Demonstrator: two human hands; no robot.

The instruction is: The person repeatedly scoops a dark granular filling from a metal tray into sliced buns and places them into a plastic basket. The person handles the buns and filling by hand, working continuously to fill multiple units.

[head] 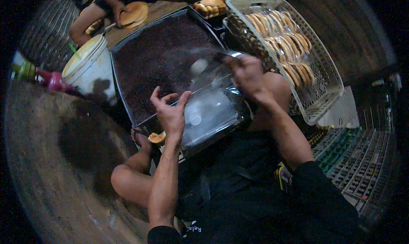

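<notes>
My left hand [172,113] is raised over the near edge of a large metal tray [126,98], fingers apart and holding nothing. Dark granular filling [159,55] covers the tray's inside. My right hand [247,73], blurred by motion, grips a clear plastic bag [204,57] that stretches leftward above the filling. Between my forearms, close to my lap, lies a stack of clear plastic packaging [207,116] with a pale round mark. A torn piece of bread [157,137] sits left of it, beside my left wrist.
A dirty white bucket [92,68] stands left of the tray. Packed round breads [287,46] fill rows in a plastic crate [319,97] at right. Across the tray, another person's hand [118,11] holds round bread [135,14]. More bread [211,7] lies at the back.
</notes>
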